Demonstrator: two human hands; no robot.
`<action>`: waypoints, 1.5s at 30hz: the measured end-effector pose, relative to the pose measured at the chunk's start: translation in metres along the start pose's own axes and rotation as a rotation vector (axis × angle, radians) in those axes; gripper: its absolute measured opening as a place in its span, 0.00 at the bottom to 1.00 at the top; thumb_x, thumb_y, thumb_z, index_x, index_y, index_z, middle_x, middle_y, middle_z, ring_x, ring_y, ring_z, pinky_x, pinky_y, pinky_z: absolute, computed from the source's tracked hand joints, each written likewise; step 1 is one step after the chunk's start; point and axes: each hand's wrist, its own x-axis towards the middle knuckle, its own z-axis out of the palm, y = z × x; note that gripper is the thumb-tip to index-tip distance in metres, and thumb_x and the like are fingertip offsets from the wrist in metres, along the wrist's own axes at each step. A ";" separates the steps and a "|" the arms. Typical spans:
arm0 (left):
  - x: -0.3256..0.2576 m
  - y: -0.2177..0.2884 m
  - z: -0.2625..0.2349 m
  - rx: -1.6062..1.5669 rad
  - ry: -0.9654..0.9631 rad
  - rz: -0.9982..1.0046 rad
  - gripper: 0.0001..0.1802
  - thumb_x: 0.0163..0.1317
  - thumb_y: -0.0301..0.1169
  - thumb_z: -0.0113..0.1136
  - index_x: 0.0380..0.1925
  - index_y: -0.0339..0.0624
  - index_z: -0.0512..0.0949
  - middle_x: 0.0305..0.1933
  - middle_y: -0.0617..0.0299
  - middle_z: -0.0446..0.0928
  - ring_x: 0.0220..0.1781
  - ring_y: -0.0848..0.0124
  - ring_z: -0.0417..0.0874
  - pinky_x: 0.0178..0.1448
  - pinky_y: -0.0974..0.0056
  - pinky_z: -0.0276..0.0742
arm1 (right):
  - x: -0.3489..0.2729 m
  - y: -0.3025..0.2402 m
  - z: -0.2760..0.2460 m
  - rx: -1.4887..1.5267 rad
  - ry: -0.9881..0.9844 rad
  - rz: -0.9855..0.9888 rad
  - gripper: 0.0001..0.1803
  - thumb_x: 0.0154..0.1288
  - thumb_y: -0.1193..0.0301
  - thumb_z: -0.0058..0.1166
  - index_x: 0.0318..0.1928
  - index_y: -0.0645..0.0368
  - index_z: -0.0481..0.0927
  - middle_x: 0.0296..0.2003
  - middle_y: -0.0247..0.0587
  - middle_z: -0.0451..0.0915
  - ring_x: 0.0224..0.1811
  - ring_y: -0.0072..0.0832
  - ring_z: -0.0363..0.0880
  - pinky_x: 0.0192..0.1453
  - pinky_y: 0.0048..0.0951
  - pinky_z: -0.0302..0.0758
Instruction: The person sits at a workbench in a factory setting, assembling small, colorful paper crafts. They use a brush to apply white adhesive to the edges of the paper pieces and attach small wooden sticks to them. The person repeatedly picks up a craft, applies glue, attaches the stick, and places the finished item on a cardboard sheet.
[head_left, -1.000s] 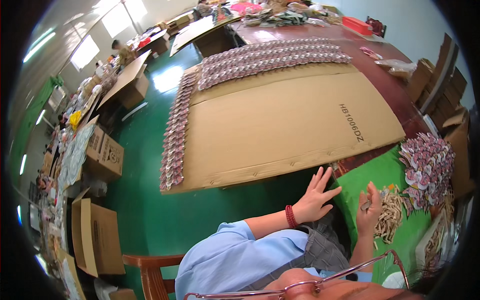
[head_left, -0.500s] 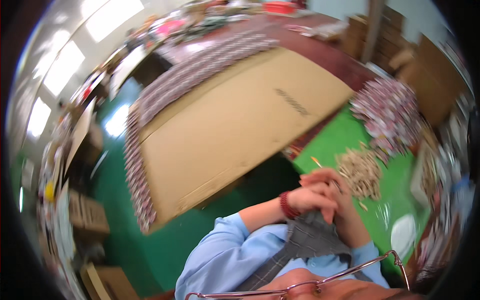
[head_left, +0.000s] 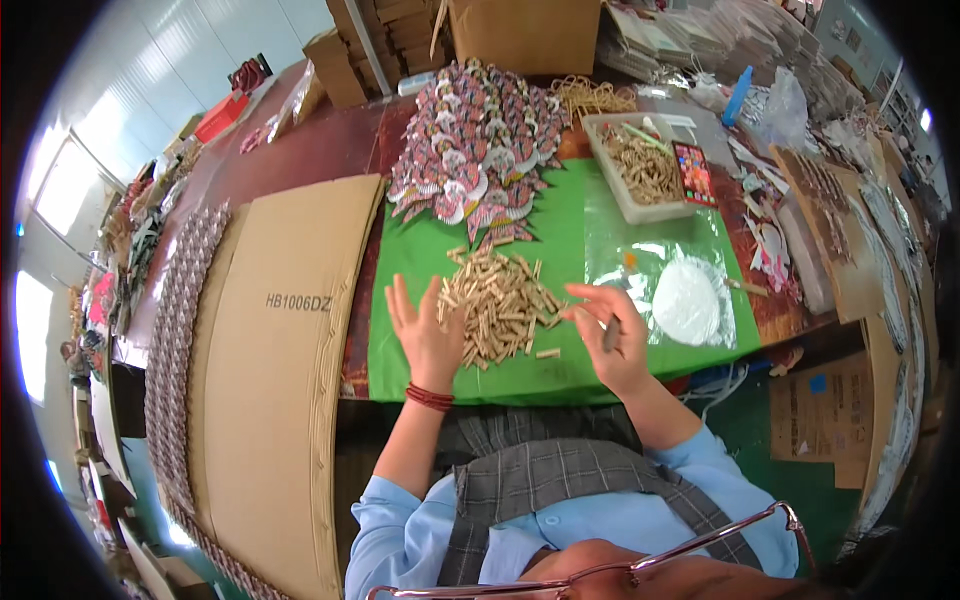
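On a green sheet (head_left: 410,375) lies a heap of small wooden clothespins (head_left: 500,305). My left hand (head_left: 430,335) is raised at the near left of the heap, fingers spread and holding nothing. At its right side, my right hand (head_left: 618,345) is partly curled round a slim grey stick-like tool (head_left: 611,333); the tool's exact kind is unclear. Behind the heap, rows of pink and grey printed cutouts (head_left: 480,150) overlap. To the right, a white round piece (head_left: 690,302) rests on clear plastic film.
A large cardboard sheet (head_left: 265,370), edged by a row of similar cutouts (head_left: 180,350), stretches along my left. Behind right stands a white tub (head_left: 650,212) of clothespins. A blue bottle (head_left: 737,97), a cardboard box (head_left: 525,35) and a brown cutout-lined board (head_left: 815,200) stand farther off.
My view has swung right toward the green sheet. My hands, clasped together before, are now apart on either side of the clothespin heap, the left one with fingers spread.
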 end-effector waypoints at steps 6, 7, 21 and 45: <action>0.082 -0.026 0.053 -0.042 -0.049 -0.067 0.36 0.47 0.40 0.69 0.58 0.48 0.69 0.66 0.41 0.59 0.70 0.45 0.54 0.70 0.44 0.51 | -0.008 0.037 -0.036 -0.228 0.084 0.111 0.13 0.61 0.76 0.57 0.46 0.63 0.74 0.25 0.36 0.77 0.26 0.17 0.75 0.30 0.19 0.70; 0.099 -0.027 0.061 -0.015 -0.071 -0.070 0.39 0.46 0.42 0.70 0.60 0.49 0.67 0.66 0.41 0.59 0.70 0.46 0.55 0.70 0.44 0.50 | -0.007 0.037 -0.038 -0.285 0.064 0.106 0.13 0.60 0.76 0.57 0.45 0.63 0.74 0.25 0.37 0.77 0.26 0.17 0.75 0.30 0.19 0.70; 0.155 -0.040 0.087 0.026 -0.346 -0.200 0.36 0.37 0.39 0.75 0.50 0.49 0.71 0.43 0.56 0.80 0.47 0.58 0.79 0.63 0.44 0.56 | -0.010 0.045 -0.070 -0.369 0.079 0.160 0.10 0.59 0.79 0.56 0.42 0.63 0.77 0.27 0.34 0.76 0.26 0.16 0.74 0.31 0.19 0.70; 0.205 -0.085 -0.009 0.031 -0.728 0.078 0.18 0.45 0.45 0.68 0.26 0.41 0.81 0.27 0.58 0.75 0.31 0.64 0.77 0.37 0.62 0.72 | -0.010 0.041 -0.016 -0.405 0.123 0.080 0.09 0.59 0.73 0.58 0.39 0.64 0.77 0.29 0.40 0.79 0.27 0.24 0.79 0.31 0.23 0.73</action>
